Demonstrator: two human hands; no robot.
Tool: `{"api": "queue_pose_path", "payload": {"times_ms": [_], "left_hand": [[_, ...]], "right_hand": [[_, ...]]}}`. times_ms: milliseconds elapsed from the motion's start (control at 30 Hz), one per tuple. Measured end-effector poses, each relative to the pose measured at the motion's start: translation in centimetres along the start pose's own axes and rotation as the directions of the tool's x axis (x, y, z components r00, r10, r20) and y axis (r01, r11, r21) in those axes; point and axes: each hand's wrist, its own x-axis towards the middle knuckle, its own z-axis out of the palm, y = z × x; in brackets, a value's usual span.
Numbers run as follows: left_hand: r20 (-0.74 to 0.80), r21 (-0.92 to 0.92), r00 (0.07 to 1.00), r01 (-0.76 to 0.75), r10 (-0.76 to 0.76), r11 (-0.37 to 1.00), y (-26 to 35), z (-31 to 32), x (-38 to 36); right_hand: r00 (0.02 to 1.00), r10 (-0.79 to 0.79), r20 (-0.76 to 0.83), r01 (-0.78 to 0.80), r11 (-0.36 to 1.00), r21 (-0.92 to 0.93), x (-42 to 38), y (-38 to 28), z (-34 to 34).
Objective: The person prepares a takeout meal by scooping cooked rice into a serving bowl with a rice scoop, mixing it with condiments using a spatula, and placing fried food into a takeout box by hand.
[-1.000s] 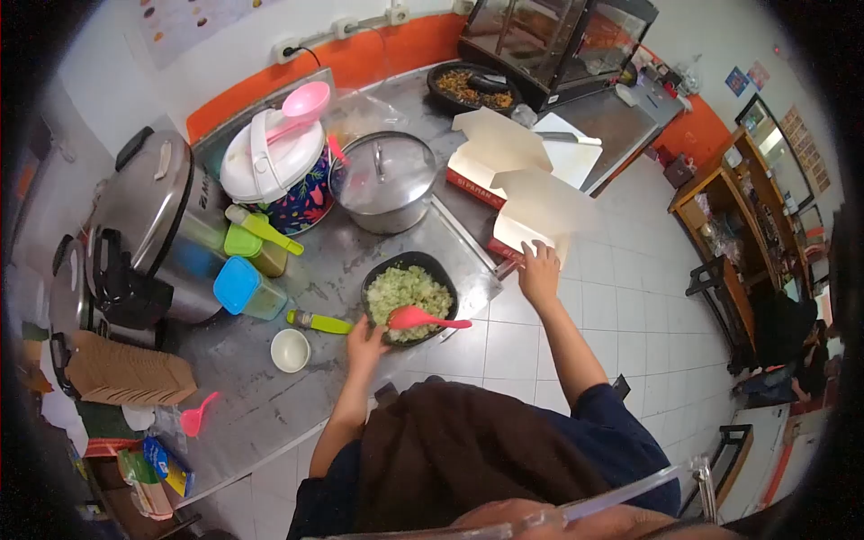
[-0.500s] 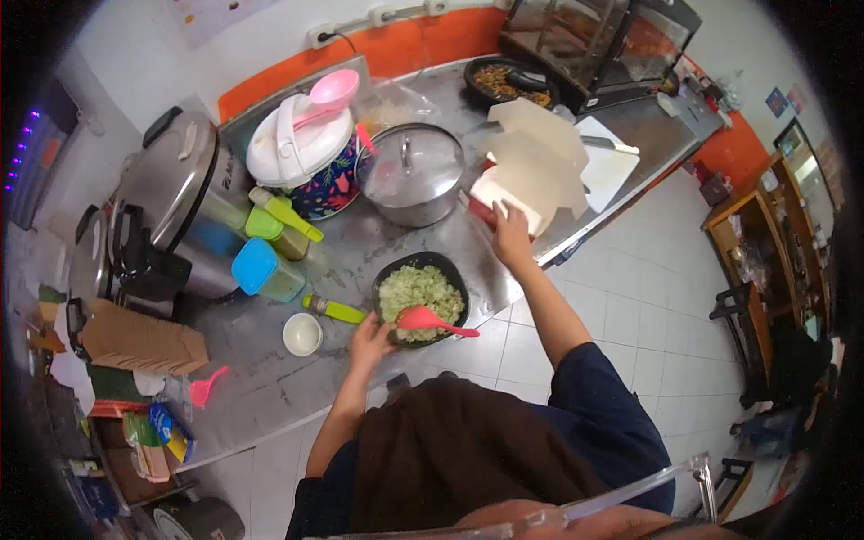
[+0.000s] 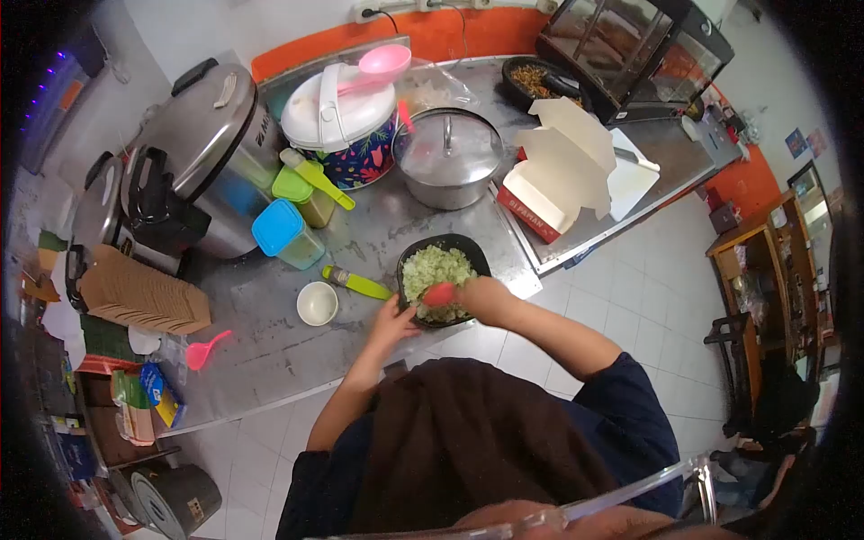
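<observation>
A dark squarish bowl (image 3: 483,256) of pale green rice-like food (image 3: 435,267) stands near the counter's front edge. My left hand (image 3: 392,324) holds its lower left side, fingers against the rim. Closed around the handle of a pinkish-red serving spoon (image 3: 439,294) is my right hand (image 3: 486,301), over the bowl's right side. The spoon's head rests on the food; my fingers hide most of the handle. Behind and right of the bowl, an open red-and-white paper food box (image 3: 533,212) stands with its flaps raised.
A lidded steel pot (image 3: 447,171) and a floral container (image 3: 346,148) stand at the back. Left of the bowl are a lime-green-handled utensil (image 3: 360,285), a small white bowl (image 3: 318,303) and a blue-lidded tub (image 3: 286,236). Stacked brown cartons (image 3: 144,288) sit farther left.
My right hand has left the paper box and come to the bowl, taking hold of the spoon. The left hand stays at the bowl. The head view has shifted somewhat.
</observation>
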Motion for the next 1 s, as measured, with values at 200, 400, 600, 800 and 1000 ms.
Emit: {"api": "queue_pose_path", "payload": {"times_ms": [200, 400, 600, 800, 1000], "left_hand": [[-0.076, -0.023, 0.997, -0.030, 0.028, 0.999, -0.1, 0.9, -0.1], [-0.191, -0.121, 0.972, -0.161, 0.136, 0.979, -1.2, 1.8, 0.0], [-0.208, -0.112, 0.971, -0.140, 0.114, 0.984, -1.5, 1.8, -0.1], [-0.219, -0.079, 0.969, -0.130, 0.110, 0.988, -1.3, 1.7, -0.5], [-0.177, -0.066, 0.972, -0.168, 0.154, 0.984, -2.8, 1.1, 0.5]], "right_hand": [[0.978, 0.153, -0.141, -0.201, 0.869, -0.452, -1.6, -2.2, -3.6], [0.983, 0.140, -0.123, -0.175, 0.917, -0.358, -1.1, -2.5, -1.1], [0.938, 0.325, 0.118, -0.339, 0.932, 0.127, -2.4, 1.1, -3.4], [0.910, 0.403, -0.100, -0.358, 0.883, 0.304, -2.9, -1.1, 2.4], [0.943, 0.293, -0.158, -0.244, 0.932, 0.269, -1.4, -0.5, 3.3]]}}
